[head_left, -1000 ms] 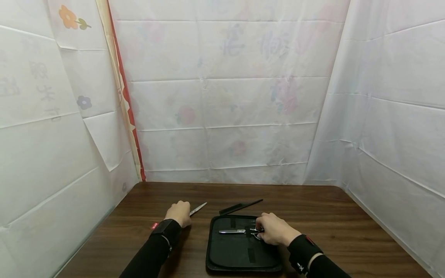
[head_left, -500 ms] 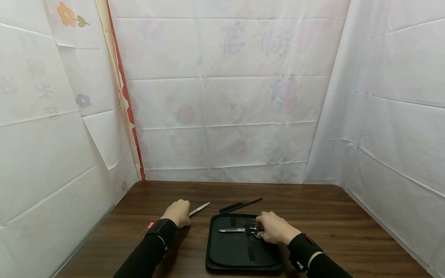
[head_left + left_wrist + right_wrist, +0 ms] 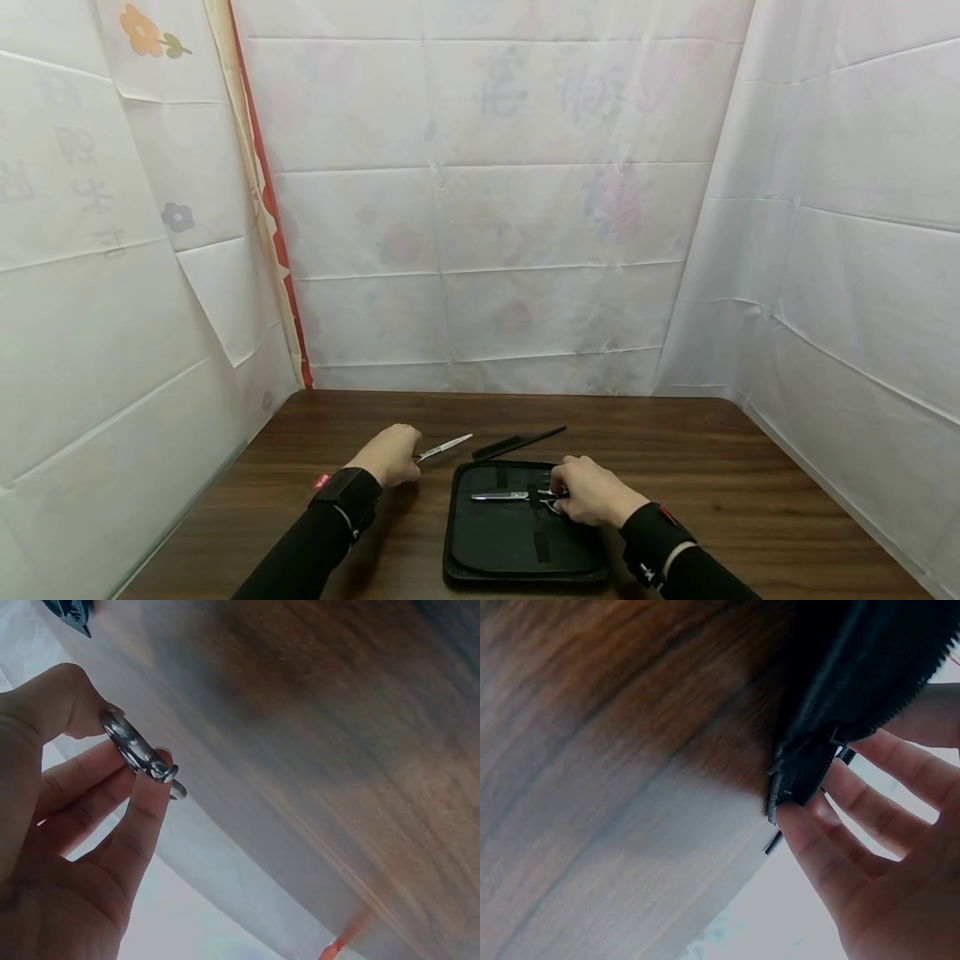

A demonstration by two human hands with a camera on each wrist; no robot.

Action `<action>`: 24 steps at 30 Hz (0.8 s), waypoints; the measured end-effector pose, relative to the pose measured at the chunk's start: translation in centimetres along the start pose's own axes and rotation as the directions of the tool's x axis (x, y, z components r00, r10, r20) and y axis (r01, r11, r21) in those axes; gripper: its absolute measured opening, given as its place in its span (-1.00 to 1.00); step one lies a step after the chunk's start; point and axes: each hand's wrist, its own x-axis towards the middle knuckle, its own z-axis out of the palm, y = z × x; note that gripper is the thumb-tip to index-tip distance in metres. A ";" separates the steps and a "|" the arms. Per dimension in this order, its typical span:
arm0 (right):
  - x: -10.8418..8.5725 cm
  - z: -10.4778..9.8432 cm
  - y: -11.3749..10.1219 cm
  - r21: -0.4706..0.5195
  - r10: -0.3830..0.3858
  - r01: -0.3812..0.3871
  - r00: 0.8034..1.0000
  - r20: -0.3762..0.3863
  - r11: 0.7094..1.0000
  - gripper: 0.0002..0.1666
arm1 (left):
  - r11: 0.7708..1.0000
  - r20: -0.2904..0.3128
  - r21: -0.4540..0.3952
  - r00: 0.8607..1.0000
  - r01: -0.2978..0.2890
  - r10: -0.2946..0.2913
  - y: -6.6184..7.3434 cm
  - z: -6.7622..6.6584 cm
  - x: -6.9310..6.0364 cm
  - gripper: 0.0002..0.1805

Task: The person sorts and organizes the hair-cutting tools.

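Near the middle of the table, my left hand (image 3: 390, 456) pinches silver scissors (image 3: 450, 445) by their finger loops. The closed blades point away and to the right, and in the left wrist view the shiny metal loops (image 3: 135, 746) sit between thumb and fingers. A black zip case (image 3: 498, 542) lies flat in front of me. A second pair of scissors (image 3: 501, 497) lies across it under a strap, blades to the left. My right hand (image 3: 596, 493) grips their handles, which it partly hides. In the right wrist view its fingertips touch the zipped edge (image 3: 784, 795).
A black tail comb (image 3: 517, 443) lies just beyond the case. The case has dark elastic straps (image 3: 542, 548). White sheets (image 3: 480, 208) hang around the wooden table (image 3: 720, 483) at the back and sides.
My left hand has shifted slightly, and the scissors in it have swung so that their tips reach farther right, toward the comb. My right hand and the case stay in place.
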 end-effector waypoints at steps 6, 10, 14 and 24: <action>0.0 0.0 0.0 0.003 0.004 -0.004 1.000 0.006 1.000 -0.89 | 0.999 0.020 -0.031 1.000 -0.017 0.018 0.5 -0.3 -0.1 -0.76; 0.0 0.0 0.0 -0.002 0.012 -0.012 1.000 0.005 1.000 -0.89 | 0.999 0.025 -0.034 0.999 -0.033 0.034 0.7 -0.5 -0.2 -0.75; 0.0 0.0 0.0 -0.003 0.010 -0.010 1.000 0.001 1.000 -0.89 | 0.998 0.037 -0.041 0.998 -0.042 0.043 0.8 -0.6 -0.3 -0.76; 0.1 0.1 0.1 -0.002 0.013 -0.013 1.000 0.010 1.000 -0.90 | 0.994 0.074 -0.066 0.993 -0.085 0.089 1.2 -0.6 -0.5 -0.76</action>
